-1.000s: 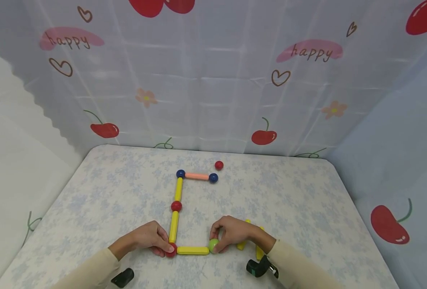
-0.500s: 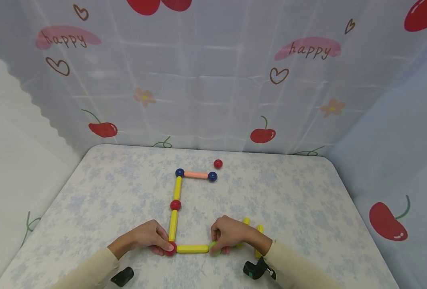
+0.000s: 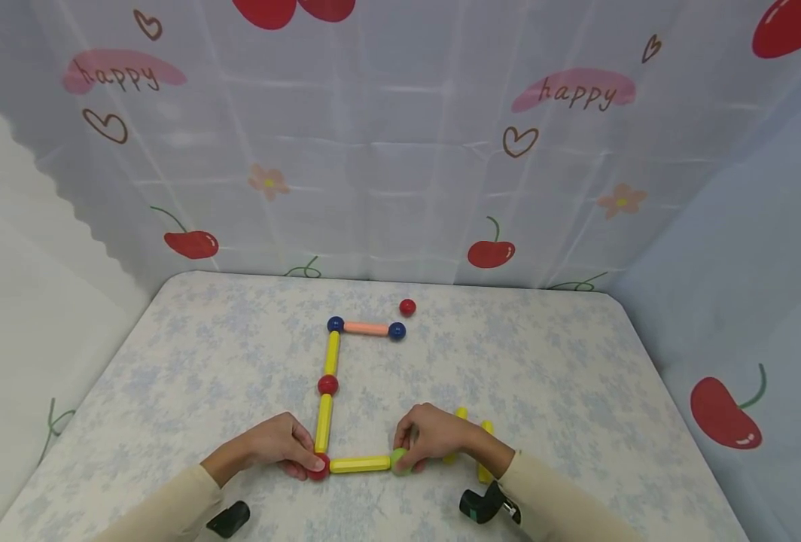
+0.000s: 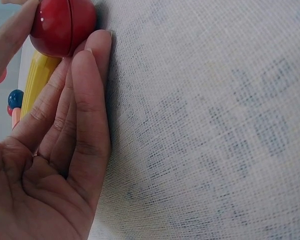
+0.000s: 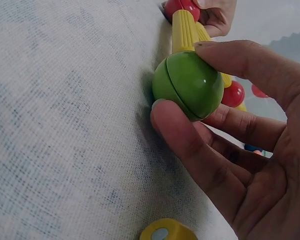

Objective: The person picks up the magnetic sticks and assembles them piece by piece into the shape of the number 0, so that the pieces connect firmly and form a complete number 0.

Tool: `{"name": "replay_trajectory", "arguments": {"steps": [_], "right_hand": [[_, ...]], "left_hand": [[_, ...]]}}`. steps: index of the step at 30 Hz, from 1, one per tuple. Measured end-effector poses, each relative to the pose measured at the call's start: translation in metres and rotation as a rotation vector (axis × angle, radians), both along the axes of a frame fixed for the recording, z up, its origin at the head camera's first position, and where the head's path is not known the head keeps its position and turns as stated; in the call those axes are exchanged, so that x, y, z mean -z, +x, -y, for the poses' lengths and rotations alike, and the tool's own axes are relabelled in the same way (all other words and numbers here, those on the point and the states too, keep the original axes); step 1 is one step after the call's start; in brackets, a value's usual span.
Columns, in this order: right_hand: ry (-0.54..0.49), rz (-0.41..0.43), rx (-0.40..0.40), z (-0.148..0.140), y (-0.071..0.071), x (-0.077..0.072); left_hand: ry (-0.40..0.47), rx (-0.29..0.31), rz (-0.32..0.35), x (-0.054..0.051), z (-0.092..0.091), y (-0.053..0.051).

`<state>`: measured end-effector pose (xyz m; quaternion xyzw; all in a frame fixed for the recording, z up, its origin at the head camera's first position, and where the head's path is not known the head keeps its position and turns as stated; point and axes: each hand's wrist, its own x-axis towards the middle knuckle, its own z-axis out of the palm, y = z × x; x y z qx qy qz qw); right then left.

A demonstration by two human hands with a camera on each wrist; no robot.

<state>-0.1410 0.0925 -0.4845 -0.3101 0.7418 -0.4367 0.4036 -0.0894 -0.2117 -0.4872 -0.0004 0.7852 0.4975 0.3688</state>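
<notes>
My left hand (image 3: 281,444) pinches a red ball (image 4: 65,25) at the near left corner of a chain of rods and balls. From that ball a yellow rod (image 3: 360,464) runs right to a green ball (image 5: 187,85), which my right hand (image 3: 430,436) holds between thumb and fingers. Another yellow rod (image 3: 323,424) leads away from the left-hand ball to a second red ball (image 3: 328,385). Beyond it come a further yellow rod (image 3: 332,353), a blue ball (image 3: 336,324), a pink rod (image 3: 366,329) and another blue ball (image 3: 397,331).
A loose red ball (image 3: 407,307) lies near the far blue ball. Two loose yellow rods, one beside the right wrist (image 3: 485,452) and one farther left (image 3: 461,414), are partly covered by the right arm. A printed curtain (image 3: 373,150) hangs behind the table (image 3: 543,361).
The right hand's fingers have shifted slightly around the green ball, and the near yellow rod now tilts up a little at its right end. The left hand stays on its red ball.
</notes>
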Motion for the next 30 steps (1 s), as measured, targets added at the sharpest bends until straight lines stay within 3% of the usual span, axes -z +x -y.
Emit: {"name": "replay_trajectory", "arguments": {"steps": [8,18,30], "right_hand": [[0.011,-0.01,-0.013,0.0,0.0,-0.001],[0.015,-0.232,-0.069,-0.023,-0.019,-0.008],[0.094,-0.284,-0.092,-0.06,-0.035,-0.014]], "left_hand": [[-0.016,0.002,-0.001,-0.002,-0.001,0.001],[-0.012,0.006,-0.006,-0.001,0.001,0.001],[-0.028,0.006,0.008,-0.002,0.0,0.001]]}}
